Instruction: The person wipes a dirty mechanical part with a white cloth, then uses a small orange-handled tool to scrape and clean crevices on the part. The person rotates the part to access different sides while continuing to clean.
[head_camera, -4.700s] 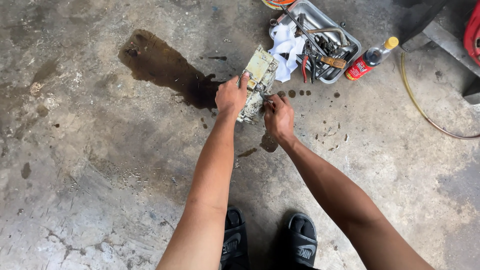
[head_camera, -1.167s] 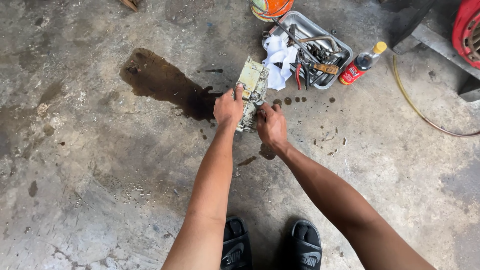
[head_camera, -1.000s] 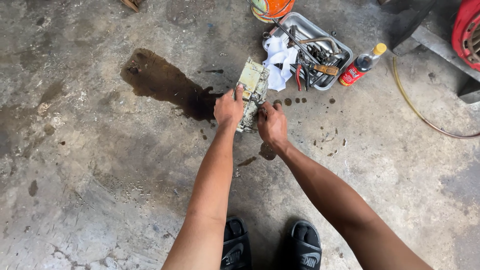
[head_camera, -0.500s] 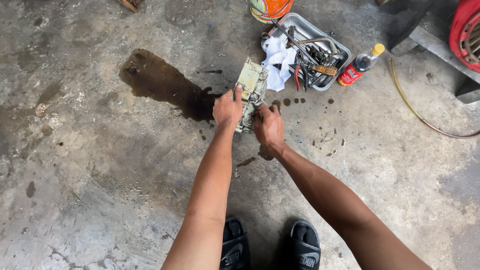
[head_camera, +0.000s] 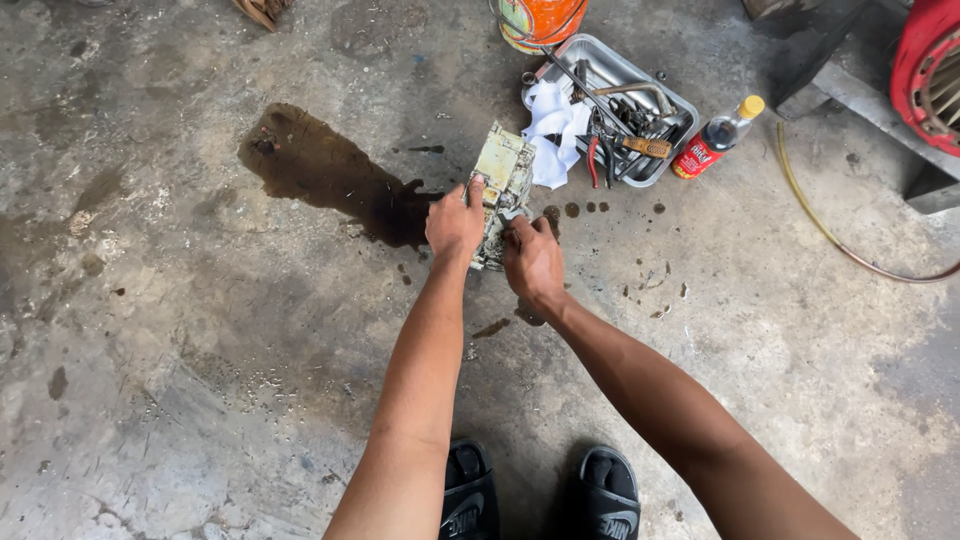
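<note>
Concrete floor, oil stain far left, tool tray far right. Left hand and right hand grip engine part.

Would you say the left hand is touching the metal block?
Touching: the head view shows the left hand gripping the metal block, fingers wrapped over its edge.

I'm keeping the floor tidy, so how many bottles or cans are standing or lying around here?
2. A small dark bottle with a yellow cap lies just right of the metal tray. An orange can stands at the top edge, cut off by the frame. Others may be out of view.
</note>
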